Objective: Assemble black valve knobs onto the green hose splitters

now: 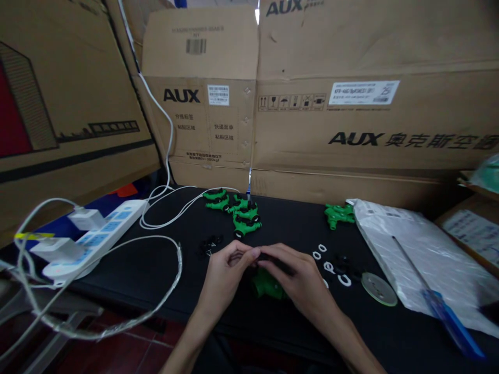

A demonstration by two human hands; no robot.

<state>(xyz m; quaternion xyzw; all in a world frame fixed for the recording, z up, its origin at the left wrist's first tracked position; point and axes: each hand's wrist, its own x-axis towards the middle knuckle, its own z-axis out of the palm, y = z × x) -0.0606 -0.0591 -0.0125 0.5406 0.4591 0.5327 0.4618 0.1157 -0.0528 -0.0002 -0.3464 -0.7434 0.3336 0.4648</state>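
My left hand [233,262] and my right hand [293,267] meet fingertip to fingertip over the black table. Both are closed in a pinch; whatever sits between the fingers is too small and hidden to name. Just beneath them lies a green plastic fitting [267,284], partly covered by my right hand. Several white rings [344,281] lie to the right of my right hand, beside small black parts [343,262]. A little pile of black pieces [208,245] rests to the left of my left hand.
Assembled green fittings [246,224] stand at the back, with more green fittings [340,215] at back right. At right are a clear round disc [379,289], a white plastic bag [393,239] and a blue screwdriver [448,317]. A power strip [113,228] with loose cables sits left; cardboard boxes [351,119] wall the back.
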